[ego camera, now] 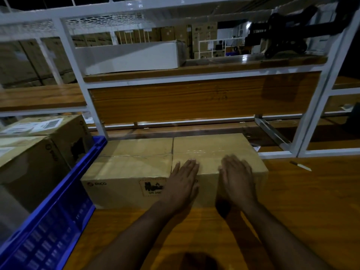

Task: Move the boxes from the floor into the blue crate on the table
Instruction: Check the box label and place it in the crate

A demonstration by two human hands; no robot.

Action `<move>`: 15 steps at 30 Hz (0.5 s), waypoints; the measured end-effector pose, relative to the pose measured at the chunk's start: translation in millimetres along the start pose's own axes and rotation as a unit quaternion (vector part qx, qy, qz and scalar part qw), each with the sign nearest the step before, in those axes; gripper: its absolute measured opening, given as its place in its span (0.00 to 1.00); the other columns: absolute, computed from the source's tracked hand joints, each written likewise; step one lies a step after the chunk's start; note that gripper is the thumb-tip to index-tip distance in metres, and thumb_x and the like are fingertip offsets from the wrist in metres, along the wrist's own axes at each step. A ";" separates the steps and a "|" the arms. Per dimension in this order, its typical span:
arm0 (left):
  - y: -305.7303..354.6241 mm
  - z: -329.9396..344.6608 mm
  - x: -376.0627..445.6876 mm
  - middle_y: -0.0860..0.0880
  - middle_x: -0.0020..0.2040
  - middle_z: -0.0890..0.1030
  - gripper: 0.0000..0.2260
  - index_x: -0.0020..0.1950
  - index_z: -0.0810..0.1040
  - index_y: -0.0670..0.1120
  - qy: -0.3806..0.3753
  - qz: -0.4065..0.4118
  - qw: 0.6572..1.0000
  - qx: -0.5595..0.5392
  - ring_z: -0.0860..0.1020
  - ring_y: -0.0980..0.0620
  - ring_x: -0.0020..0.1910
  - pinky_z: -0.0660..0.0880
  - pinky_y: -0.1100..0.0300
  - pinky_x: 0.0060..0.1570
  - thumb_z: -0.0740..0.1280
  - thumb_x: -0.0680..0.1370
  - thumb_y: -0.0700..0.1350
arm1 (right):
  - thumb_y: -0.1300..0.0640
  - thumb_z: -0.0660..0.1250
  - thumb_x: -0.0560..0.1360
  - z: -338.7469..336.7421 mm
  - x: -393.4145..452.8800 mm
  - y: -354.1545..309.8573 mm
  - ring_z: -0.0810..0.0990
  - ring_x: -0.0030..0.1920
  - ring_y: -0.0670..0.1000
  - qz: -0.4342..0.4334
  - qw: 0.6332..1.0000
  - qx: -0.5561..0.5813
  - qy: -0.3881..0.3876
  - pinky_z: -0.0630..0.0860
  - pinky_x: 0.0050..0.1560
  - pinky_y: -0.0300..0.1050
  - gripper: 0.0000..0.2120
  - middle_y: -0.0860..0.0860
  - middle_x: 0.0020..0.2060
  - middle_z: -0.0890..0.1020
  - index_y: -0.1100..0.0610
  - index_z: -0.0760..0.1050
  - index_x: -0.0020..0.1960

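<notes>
I see two boxes (132, 168) (218, 152) side by side at frame centre on the table (292, 211), the crate (64, 191) touching them at left with more boxes (33, 156) inside; my hands (182, 184) (236, 180) lie over the right box.

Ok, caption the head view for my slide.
Two open hands over a brown cardboard box beside the blue plastic crate.

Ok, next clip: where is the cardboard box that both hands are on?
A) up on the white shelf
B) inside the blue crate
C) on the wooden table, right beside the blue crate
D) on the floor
C: the cardboard box sits on the wooden table, its left end against the wall of the blue crate, with the left hand and right hand flat on its near right part.
</notes>
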State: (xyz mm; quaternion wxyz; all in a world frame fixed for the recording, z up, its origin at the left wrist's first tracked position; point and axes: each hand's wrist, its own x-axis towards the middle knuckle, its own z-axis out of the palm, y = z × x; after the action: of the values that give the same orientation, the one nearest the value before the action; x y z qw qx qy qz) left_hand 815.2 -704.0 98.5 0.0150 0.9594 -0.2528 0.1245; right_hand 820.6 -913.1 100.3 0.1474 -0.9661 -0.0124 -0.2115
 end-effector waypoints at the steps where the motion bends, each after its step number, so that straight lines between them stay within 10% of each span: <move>1: 0.4 -0.4 -0.3 0.46 0.84 0.48 0.37 0.83 0.46 0.46 -0.003 0.000 1.000 -0.012 0.45 0.51 0.82 0.33 0.55 0.76 0.34 0.77 0.62 | 0.49 0.52 0.84 4.4 -0.5 -3.6 0.62 0.77 0.48 -0.006 1.000 -0.005 -0.009 0.50 0.79 0.52 0.22 0.51 0.75 0.69 0.54 0.67 0.75; 15: 3.0 -8.0 2.5 0.47 0.83 0.52 0.35 0.83 0.50 0.46 0.004 -0.037 0.996 -0.087 0.50 0.51 0.82 0.40 0.58 0.77 0.59 0.82 0.62 | 0.50 0.55 0.84 -7.8 -5.2 -13.9 0.63 0.76 0.48 -0.017 0.998 0.053 -0.029 0.49 0.79 0.52 0.21 0.51 0.75 0.70 0.55 0.68 0.75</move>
State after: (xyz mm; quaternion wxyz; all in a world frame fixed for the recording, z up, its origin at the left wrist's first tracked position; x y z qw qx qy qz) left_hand 813.9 -707.0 106.8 0.1041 0.9625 -0.2273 0.1055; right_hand 811.5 -901.9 108.8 0.1945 -0.9624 -0.0440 -0.1845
